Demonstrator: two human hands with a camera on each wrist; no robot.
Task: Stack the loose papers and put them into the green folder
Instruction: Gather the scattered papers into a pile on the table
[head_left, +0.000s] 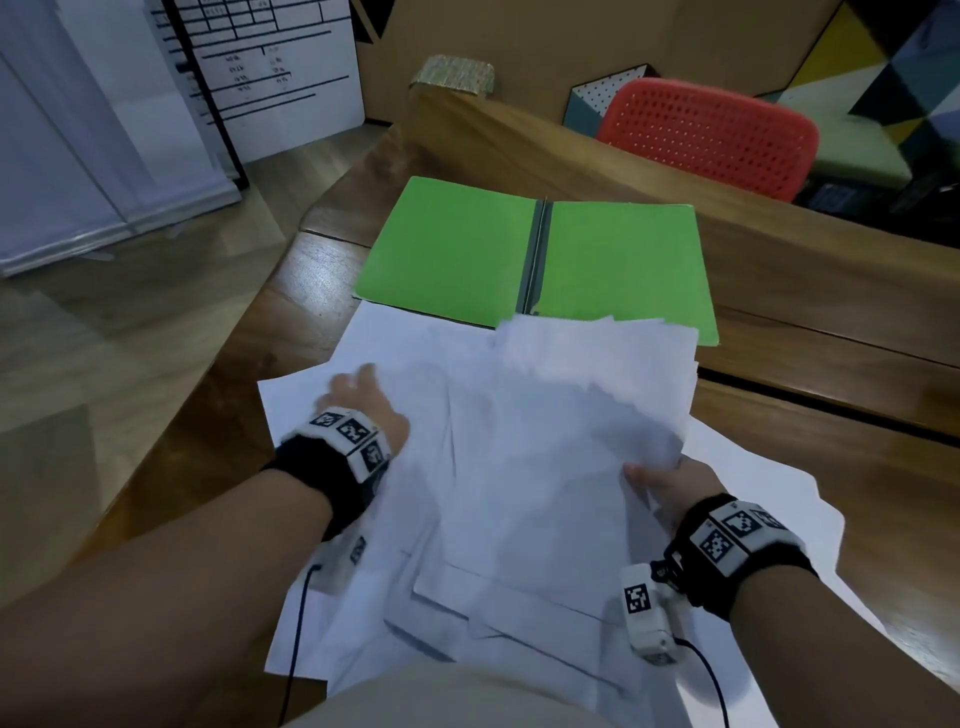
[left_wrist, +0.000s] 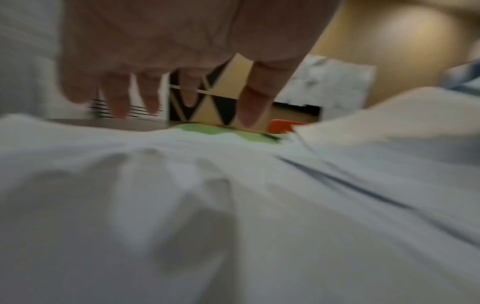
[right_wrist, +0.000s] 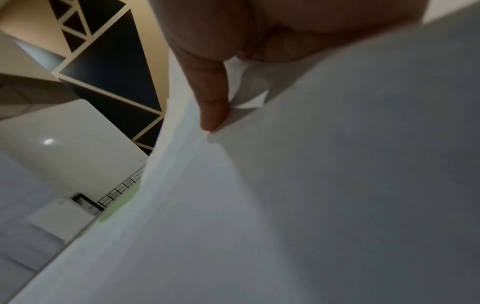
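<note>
The green folder (head_left: 530, 260) lies open and flat on the wooden desk beyond a heap of loose white papers (head_left: 493, 519). My right hand (head_left: 660, 480) pinches the near edge of a lifted bundle of papers (head_left: 587, 384), whose far end overlaps the folder's right leaf. In the right wrist view my thumb (right_wrist: 210, 98) presses on that bundle (right_wrist: 311, 185). My left hand (head_left: 363, 400) hovers with fingers spread just over the left sheets; the left wrist view shows its fingers (left_wrist: 252, 102) straight above the papers (left_wrist: 207, 205), with a strip of the folder (left_wrist: 207, 129) behind.
A raised wooden partition (head_left: 623, 150) runs behind the folder, with a red perforated chair (head_left: 706, 135) past it. The desk's left edge (head_left: 249, 332) drops to the floor. A whiteboard (head_left: 270, 67) leans at the far left. Cables trail from both wrist cameras.
</note>
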